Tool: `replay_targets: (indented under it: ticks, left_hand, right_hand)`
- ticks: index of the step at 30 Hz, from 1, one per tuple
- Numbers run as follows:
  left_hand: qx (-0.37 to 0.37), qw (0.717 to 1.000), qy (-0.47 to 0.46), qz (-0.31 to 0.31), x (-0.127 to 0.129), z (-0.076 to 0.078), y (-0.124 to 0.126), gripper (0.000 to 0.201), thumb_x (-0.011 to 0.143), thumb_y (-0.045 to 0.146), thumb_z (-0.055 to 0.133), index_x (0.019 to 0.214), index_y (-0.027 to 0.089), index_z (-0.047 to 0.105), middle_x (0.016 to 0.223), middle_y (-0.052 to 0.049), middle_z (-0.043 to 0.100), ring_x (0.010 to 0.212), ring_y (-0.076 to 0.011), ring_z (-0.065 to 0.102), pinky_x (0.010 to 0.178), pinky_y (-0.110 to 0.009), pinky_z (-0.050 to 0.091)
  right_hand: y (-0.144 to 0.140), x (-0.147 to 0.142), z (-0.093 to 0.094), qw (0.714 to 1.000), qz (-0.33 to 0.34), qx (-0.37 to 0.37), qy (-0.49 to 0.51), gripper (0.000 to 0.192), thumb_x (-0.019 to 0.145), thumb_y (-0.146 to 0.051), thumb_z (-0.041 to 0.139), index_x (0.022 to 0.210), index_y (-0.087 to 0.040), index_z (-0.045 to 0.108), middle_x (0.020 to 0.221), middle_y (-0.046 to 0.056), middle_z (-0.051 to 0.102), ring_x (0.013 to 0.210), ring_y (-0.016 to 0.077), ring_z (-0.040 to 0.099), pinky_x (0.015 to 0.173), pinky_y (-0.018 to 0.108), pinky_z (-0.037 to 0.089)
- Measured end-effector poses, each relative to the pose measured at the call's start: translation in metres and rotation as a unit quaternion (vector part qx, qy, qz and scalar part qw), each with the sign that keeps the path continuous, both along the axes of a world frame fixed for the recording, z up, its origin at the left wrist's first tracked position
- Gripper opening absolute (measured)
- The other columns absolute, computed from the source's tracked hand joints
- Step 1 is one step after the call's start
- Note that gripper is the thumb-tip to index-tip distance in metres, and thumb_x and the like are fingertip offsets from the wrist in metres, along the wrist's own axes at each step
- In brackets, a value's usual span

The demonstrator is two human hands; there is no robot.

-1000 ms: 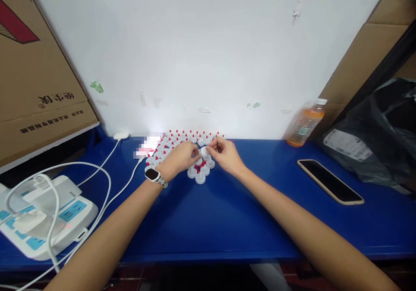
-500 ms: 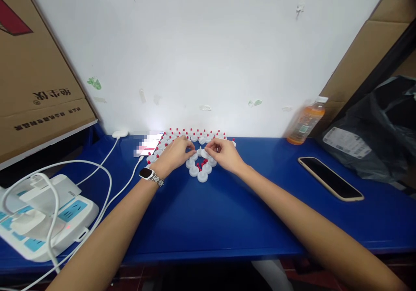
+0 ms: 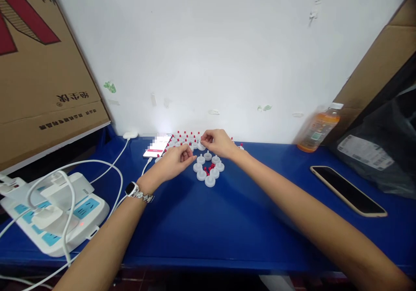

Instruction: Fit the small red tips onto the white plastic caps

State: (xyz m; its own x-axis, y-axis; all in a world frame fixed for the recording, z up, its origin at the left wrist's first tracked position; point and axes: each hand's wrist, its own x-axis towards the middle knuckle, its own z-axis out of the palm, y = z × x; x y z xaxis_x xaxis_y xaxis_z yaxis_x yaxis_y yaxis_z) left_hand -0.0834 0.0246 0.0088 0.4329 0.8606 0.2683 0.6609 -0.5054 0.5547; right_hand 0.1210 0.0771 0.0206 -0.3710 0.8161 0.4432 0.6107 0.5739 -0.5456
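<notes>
- Blue table (image 3: pixel 227 221) against a white wall (image 3: pixel 211 44).
- Left hand (image 3: pixel 173 161): fingers curled narrow, pinched shut; whether they hold anything cannot be told.
- Right hand (image 3: pixel 217 142): fingertips pinch a white cap (image 3: pixel 202 146).
- Ring of white caps (image 3: pixel 209 169) lies just below the right hand, beside the left fingertips.

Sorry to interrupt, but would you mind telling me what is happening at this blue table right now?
A person is working with small white caps with red tips grouped near the wall on the blue table. The right hand pinches at one cap at the back of the group, while the left hand, fingers curled, rests beside it. A phone lies to the right, an orange drink bottle stands behind it, and a power strip sits far left.
</notes>
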Motion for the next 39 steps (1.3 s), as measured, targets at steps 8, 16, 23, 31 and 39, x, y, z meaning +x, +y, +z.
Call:
replay_targets:
  ticks: [8,16,23,31,39]
  left_hand:
    - [0.022,0.999,-0.008,0.021,-0.018,-0.014,0.008,0.015,0.095,0.035,0.050,0.091,0.022,0.056,0.073,0.000,0.065,0.066,-0.0167,0.061,0.061,-0.029,0.043]
    - [0.115,0.986,0.032,0.119,-0.018,-0.016,0.009,0.013,0.094,0.029,0.052,0.103,0.021,0.058,0.091,-0.005,0.067,0.088,-0.0240,0.064,0.076,-0.037,0.049]
    - [0.203,0.972,0.009,0.120,-0.005,-0.015,-0.003,0.041,0.094,0.037,0.056,0.129,0.016,0.047,0.127,-0.015,0.055,0.122,-0.0306,0.051,0.103,-0.047,0.043]
    - [0.165,0.985,0.012,-0.040,0.023,-0.015,-0.022,0.029,0.103,0.036,0.039,0.125,0.020,0.048,0.116,-0.011,0.061,0.109,-0.0257,0.057,0.095,-0.042,0.048]
    - [0.224,0.971,0.079,-0.010,0.018,-0.008,-0.019,0.030,0.102,0.038,0.042,0.125,0.020,0.051,0.120,-0.011,0.061,0.115,-0.0280,0.054,0.100,-0.045,0.045]
  right_hand:
    - [0.033,-0.018,-0.020,0.990,0.034,-0.031,-0.130,0.008,0.075,-0.012,0.065,0.071,-0.017,0.070,0.068,0.002,0.069,0.062,0.0142,0.059,0.060,0.024,0.039]
    - [0.045,-0.047,-0.015,0.985,-0.021,0.006,-0.171,0.012,0.081,-0.030,0.070,0.086,-0.019,0.069,0.078,0.005,0.070,0.069,0.0168,0.059,0.065,0.027,0.039]
    - [0.008,-0.041,0.000,0.999,0.000,0.004,0.050,0.014,0.088,-0.029,0.060,0.081,-0.017,0.062,0.076,0.003,0.068,0.069,0.0142,0.059,0.064,0.025,0.042]
    - [-0.067,-0.003,-0.019,0.997,0.000,0.048,0.060,0.032,0.100,-0.042,0.040,0.075,-0.022,0.043,0.065,-0.003,0.049,0.061,0.0129,0.045,0.059,0.027,0.034]
    - [-0.049,0.027,-0.021,0.968,-0.104,-0.063,0.218,0.053,0.096,-0.061,0.037,0.059,-0.023,0.034,0.050,-0.004,0.034,0.048,0.0115,0.031,0.048,0.027,0.026]
